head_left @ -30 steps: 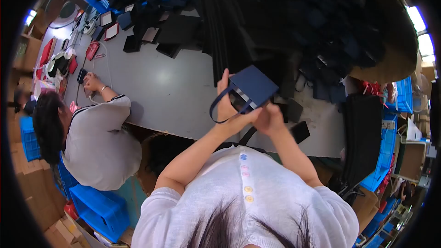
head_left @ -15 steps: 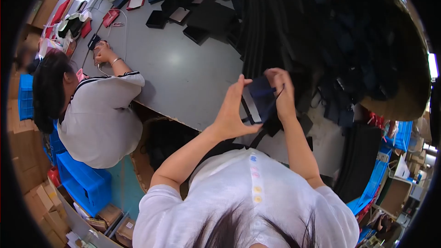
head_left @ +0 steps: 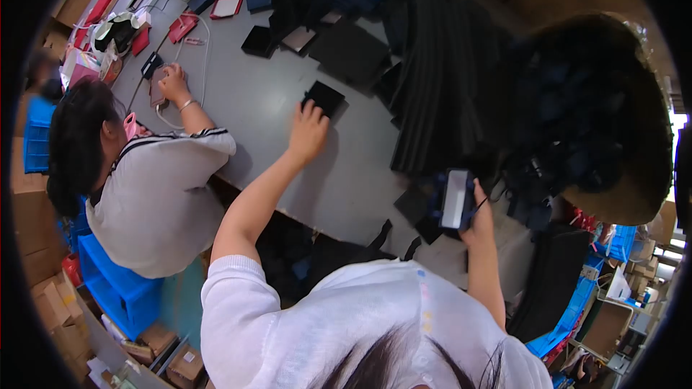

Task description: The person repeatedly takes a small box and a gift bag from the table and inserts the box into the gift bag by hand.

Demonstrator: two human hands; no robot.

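Observation:
My left hand (head_left: 309,132) reaches over the grey table (head_left: 267,112), its fingertips on the near edge of a small black box (head_left: 325,99). Further right, my right hand (head_left: 478,220) holds a dark blue box (head_left: 455,199) by its right side, with a pale panel facing up and a thin dark cord by the fingers. Near that box, flat black pieces (head_left: 413,204) lie on the table. Long black strips (head_left: 440,86) are stacked beyond my right hand.
A co-worker (head_left: 155,202) sits at the left with a hand on a phone (head_left: 159,88). Black boxes (head_left: 258,41) and sheets cover the far side. A dark heap (head_left: 577,115) is at the right. Blue crates (head_left: 119,284) stand at lower left.
My left hand has let go of the dark blue box and moved left to the small black box, which now sits mid-table. My right hand has moved right and nearer with the blue box.

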